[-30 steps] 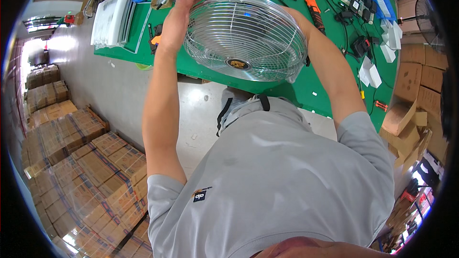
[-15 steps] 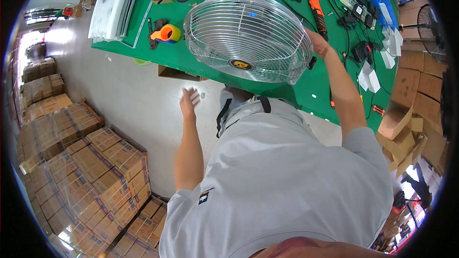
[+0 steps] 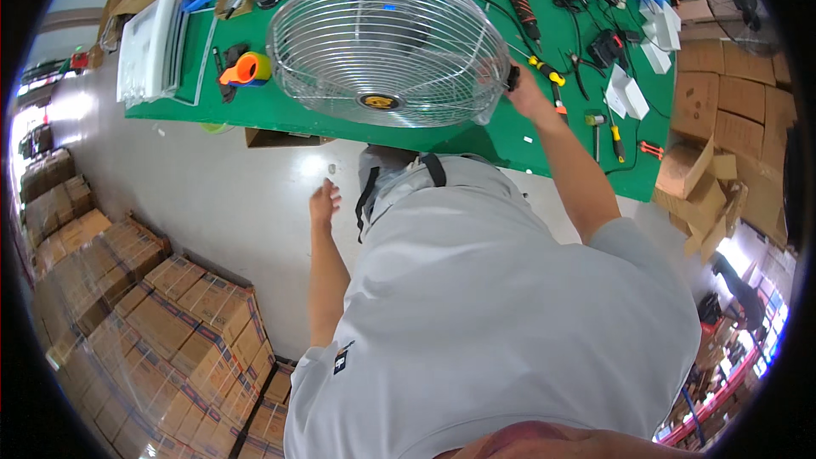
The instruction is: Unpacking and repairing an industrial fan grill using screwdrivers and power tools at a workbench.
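Note:
A round fan with a chrome wire cage stands tilted at the near edge of the green worktable, a black and gold badge at its centre. My right hand grips the fan at the right side of its cage, beside a small black knob; its fingertips are partly hidden behind the wires. Away from the table, my left hand hangs over the grey floor, holding nothing, its fingers loosely bent and somewhat apart.
An orange-black electric screwdriver, pliers and yellow-black screwdrivers lie right of the fan among cables. An orange tape dispenser and white panels sit left. Stacked cartons stand on the floor.
The view has shifted, so the table and fan appear farther left and higher. My left hand has lowered slightly and its fingers have bent. My right hand stays at the fan's right side, by the knob.

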`<state>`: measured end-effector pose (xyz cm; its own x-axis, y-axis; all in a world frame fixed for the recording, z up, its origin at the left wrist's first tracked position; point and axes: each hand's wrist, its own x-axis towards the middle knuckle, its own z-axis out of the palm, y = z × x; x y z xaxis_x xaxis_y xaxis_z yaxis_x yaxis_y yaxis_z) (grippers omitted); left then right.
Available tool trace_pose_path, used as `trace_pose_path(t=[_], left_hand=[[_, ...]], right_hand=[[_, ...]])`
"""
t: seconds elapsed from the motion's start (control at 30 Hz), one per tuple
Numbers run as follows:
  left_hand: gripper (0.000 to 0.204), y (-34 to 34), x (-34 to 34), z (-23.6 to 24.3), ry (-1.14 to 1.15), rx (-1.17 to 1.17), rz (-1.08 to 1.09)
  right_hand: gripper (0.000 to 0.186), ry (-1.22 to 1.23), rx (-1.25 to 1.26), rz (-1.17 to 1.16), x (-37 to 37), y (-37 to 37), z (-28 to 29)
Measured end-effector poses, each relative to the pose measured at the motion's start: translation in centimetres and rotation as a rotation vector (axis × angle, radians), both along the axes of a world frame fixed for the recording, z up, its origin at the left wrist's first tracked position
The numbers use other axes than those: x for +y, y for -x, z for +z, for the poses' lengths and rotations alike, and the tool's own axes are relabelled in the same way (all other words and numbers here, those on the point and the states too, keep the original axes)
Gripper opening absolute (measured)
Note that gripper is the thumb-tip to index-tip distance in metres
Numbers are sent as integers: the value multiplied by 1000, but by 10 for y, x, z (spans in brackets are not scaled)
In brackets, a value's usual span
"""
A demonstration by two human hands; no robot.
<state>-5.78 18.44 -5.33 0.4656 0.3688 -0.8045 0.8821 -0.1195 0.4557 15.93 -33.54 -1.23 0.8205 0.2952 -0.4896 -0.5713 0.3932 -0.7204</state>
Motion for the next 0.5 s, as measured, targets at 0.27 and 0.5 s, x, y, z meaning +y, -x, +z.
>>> trace_pose_path(t=[0.27,0.5], left_hand=[[61,-60,-43,25,29,-147,-108],[60,-26,-20,-13,-21,36,-257]], right_hand=[[42,114,-49,-314,50,49,-33],[41,217,-13,-408,63,49,-48]])
